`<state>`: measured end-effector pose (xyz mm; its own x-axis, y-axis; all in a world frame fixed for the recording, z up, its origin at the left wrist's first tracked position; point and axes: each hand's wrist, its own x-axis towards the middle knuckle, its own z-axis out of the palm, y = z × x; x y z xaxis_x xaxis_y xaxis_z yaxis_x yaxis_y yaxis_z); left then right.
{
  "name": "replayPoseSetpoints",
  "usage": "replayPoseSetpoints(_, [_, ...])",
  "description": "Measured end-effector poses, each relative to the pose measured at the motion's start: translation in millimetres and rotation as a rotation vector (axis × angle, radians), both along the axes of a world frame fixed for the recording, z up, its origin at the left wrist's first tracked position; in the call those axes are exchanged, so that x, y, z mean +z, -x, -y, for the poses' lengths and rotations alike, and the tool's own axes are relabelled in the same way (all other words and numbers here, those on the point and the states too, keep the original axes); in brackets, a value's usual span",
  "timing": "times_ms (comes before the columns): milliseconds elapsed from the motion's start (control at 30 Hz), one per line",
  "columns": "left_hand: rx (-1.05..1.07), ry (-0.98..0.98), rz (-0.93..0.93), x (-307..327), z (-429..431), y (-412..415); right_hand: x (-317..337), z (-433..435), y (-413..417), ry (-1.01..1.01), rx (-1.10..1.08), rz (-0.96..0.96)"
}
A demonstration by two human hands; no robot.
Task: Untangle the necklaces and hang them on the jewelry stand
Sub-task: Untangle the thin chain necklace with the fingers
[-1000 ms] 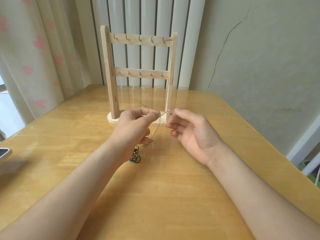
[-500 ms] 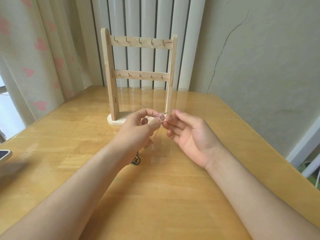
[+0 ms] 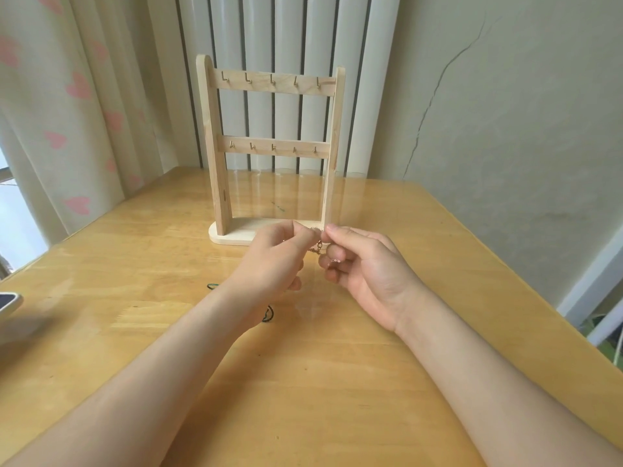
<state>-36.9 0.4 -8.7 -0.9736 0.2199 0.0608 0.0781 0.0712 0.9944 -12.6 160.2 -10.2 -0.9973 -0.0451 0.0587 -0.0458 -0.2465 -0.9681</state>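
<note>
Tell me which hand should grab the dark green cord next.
Probably the left hand: the dark green cord lies by its wrist, farther from the right hand; both pinch a thin metal chain.

A glossy, honey-coloured wooden desk [image 3: 431, 237] fills the foreground, with daylight shining on its top. Behind its far edge stand white vertical radiator columns [image 3: 263, 35]. Left of the desk hangs a pale curtain [image 3: 67, 112] printed with pink hearts, with a bright window [image 3: 13, 214] beside it. Right of the desk, a greenish plaster wall [image 3: 522, 146] bears a long crack [image 3: 433, 97].
</note>
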Motion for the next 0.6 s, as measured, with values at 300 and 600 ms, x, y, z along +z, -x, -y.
replayPoseSetpoints(300, [0.035,-0.030,-0.095,1.7,-1.5,-2.2,1.2,-2.4,-2.5,-0.276,-0.083,-0.197])
replayPoseSetpoints(600, [0.067,-0.026,-0.051,4.6,1.8,-5.2,-6.5,1.2,-0.7,-0.698,-0.181,-0.288])
